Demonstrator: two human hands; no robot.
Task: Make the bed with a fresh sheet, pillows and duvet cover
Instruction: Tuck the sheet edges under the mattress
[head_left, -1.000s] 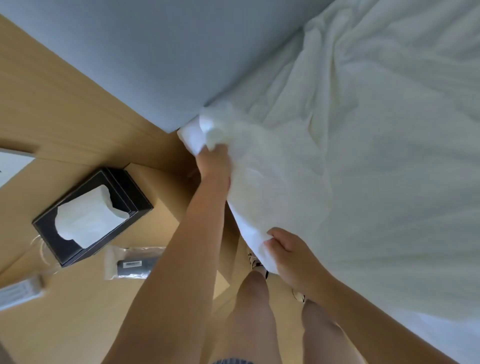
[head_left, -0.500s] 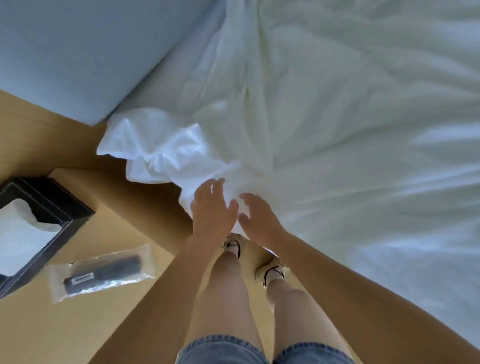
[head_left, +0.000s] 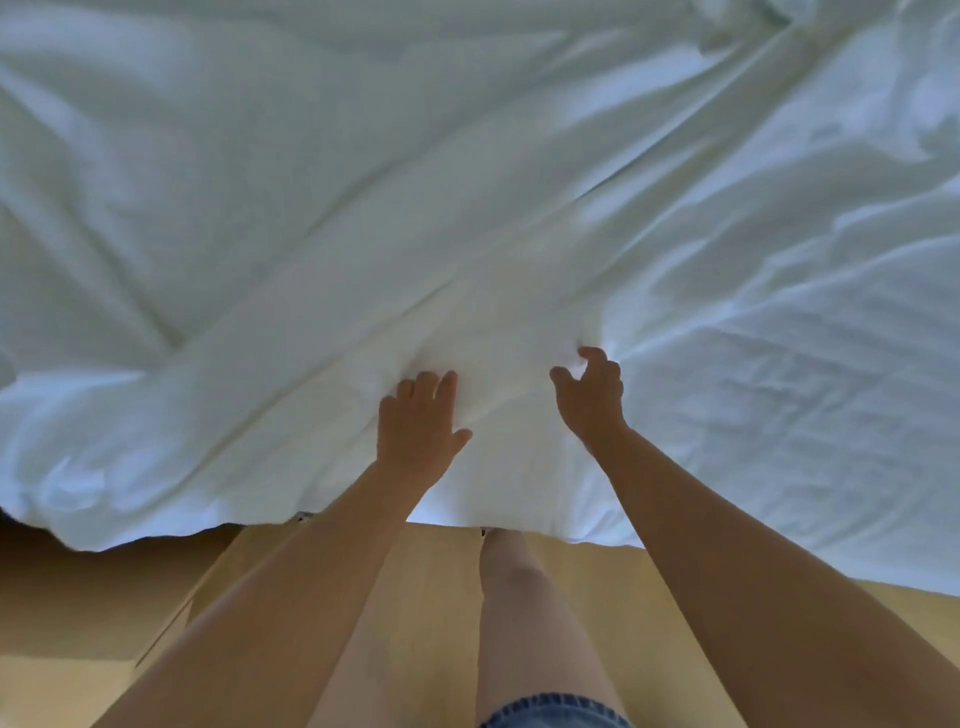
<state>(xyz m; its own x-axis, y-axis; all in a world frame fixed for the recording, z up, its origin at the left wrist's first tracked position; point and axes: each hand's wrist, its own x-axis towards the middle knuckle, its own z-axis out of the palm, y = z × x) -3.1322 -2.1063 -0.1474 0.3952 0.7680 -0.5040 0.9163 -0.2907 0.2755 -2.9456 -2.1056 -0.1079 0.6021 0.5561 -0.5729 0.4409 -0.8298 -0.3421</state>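
Dim soft daylight, slight motion blur, wide-angle edge distortion.

the white sheet (head_left: 467, 208) hides the bed and both feet beneath it.

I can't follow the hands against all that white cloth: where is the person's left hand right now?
In the head view, the left hand lies flat, fingers spread, on the white sheet near its lower edge, just left of centre, beside the curled right hand.

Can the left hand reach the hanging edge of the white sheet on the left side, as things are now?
Probably yes. The left hand lies flat and empty on the white sheet, and nothing lies between it and the hanging edge; it may need a sideways stretch.
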